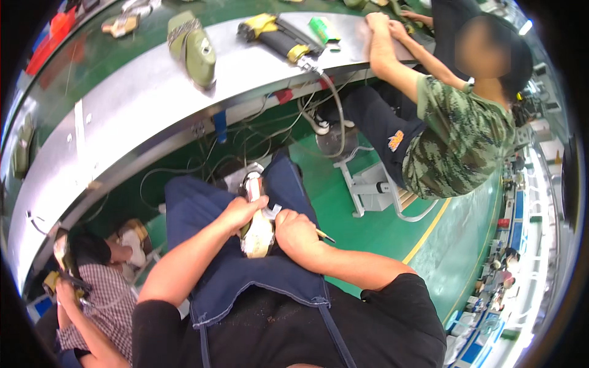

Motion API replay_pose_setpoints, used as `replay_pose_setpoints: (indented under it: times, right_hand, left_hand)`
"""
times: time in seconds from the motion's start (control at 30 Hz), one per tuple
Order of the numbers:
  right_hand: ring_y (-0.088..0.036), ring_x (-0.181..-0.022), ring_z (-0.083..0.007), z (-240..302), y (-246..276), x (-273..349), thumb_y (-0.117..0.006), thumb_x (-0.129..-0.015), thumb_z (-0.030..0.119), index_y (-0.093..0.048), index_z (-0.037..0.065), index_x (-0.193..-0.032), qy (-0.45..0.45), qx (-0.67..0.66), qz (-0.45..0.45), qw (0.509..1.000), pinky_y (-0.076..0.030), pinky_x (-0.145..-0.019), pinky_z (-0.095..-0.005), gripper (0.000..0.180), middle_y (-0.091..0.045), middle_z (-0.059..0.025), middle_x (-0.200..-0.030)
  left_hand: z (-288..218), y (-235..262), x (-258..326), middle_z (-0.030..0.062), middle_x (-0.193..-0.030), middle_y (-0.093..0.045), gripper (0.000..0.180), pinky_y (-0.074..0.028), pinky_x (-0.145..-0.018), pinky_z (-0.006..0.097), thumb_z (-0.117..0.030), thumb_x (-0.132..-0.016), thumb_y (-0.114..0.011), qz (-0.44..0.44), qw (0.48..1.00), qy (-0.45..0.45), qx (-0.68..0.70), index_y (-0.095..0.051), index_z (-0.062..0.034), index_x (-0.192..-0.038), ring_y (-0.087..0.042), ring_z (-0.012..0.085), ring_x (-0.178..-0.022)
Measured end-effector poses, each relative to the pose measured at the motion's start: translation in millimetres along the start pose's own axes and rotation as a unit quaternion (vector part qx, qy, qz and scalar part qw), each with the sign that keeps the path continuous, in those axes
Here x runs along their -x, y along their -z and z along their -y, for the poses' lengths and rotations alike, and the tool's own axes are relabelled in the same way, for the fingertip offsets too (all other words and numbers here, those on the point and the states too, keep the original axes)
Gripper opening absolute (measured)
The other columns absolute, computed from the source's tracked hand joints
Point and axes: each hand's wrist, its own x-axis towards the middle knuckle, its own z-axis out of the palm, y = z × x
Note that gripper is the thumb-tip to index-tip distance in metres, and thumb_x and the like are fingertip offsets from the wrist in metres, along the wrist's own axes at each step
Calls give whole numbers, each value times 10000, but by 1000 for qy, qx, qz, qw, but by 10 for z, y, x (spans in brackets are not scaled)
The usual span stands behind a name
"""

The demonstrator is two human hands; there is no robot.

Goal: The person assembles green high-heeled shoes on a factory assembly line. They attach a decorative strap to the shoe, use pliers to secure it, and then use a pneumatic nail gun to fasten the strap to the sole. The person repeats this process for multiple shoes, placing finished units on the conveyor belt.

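Note:
In my lap, over the blue apron (245,300), lies a shoe upper on a last (257,239), its pale underside turned up and olive fabric at its edge. My left hand (241,214) is closed around its middle, thumb on top. Close against its right side, my right hand (296,233) is closed on a slim tool (325,235); the yellowish, dark-tipped end sticks out past the little-finger side. A small pale piece shows near the thumb, and I cannot tell whether it belongs to the tool or the upper.
The curved metal bench (123,116) bears an olive shoe (195,52), a yellow-and-black air tool (279,38) and a small green box (324,29). A hose (338,104) hangs from the tool. Co-workers sit at right, in a camouflage shirt (460,135), and lower left, in a checked shirt (110,300).

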Motion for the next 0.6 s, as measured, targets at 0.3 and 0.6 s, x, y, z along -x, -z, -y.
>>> replay_pose_setpoints:
  times: [0.3, 0.6]
  right_hand:
    - [-736, -853, -396, -446, 63, -133, -595, -894, 102, -617, -78, -1055, 82, -201, 78, 973, -609, -691, -453, 243, -713, -262, -951]
    - [-668, -960, -529, -615, 234, -275, -576, -947, 10, -184, 64, -1638, 5, -485, 150, 861, -525, -840, -556, 797, -679, -361, -1036]
  left_hand:
    - [-53, 37, 77, 171, -906, -748, 586, -597, -547, 425, -506, -950, -682, 15, 1000, 24, -3, -733, 68, -1054, -754, 277, -718]
    - [525, -93, -153, 245, -975, -768, 774, -566, -852, 432, -659, -914, -616, -39, 993, -87, -67, -751, 94, -1036, -767, 337, -936]
